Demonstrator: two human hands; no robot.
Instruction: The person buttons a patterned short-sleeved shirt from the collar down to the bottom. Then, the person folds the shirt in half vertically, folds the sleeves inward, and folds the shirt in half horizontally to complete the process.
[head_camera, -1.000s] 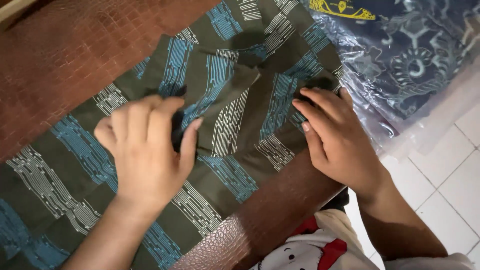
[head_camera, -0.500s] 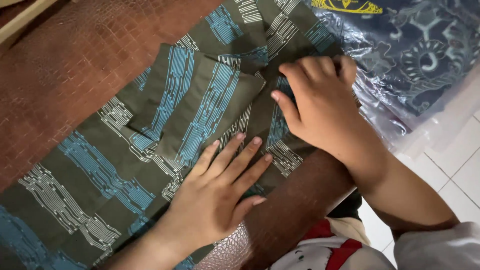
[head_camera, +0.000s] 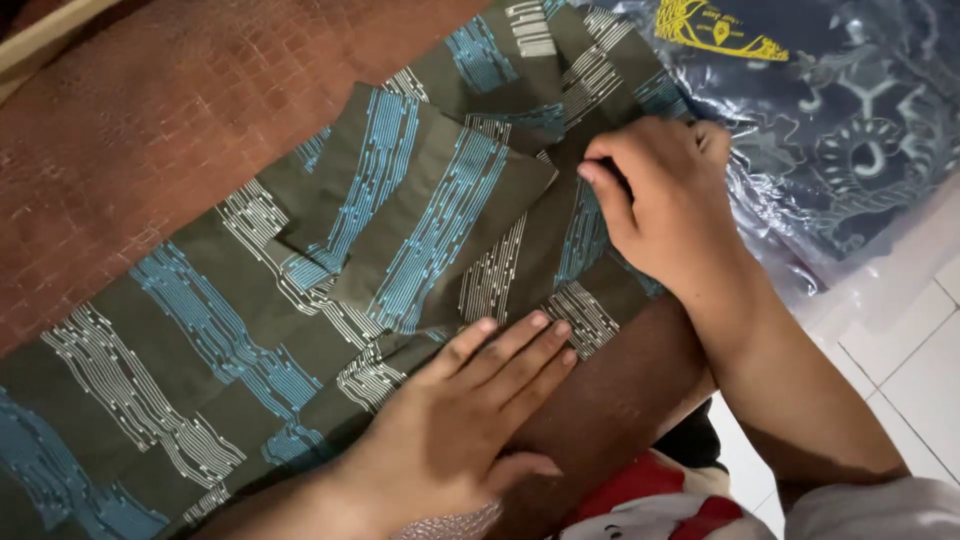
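A dark olive patterned cloth with blue and white line stripes lies spread over a reddish-brown woven surface. One part of it is folded over into a flap near the middle. My left hand lies flat, fingers apart, pressing the cloth's near edge. My right hand rests on the cloth's right part with its fingers curled, pinching the fabric beside the flap.
A dark blue patterned cloth in clear plastic wrap lies to the right, touching the olive cloth. White floor tiles show at the lower right. A red and white piece of clothing is at the bottom edge.
My left hand let go of the folded part and moved down to lie flat on the cloth's near edge. My right hand shifted up to the cloth's right part. The flap now lies flatter.
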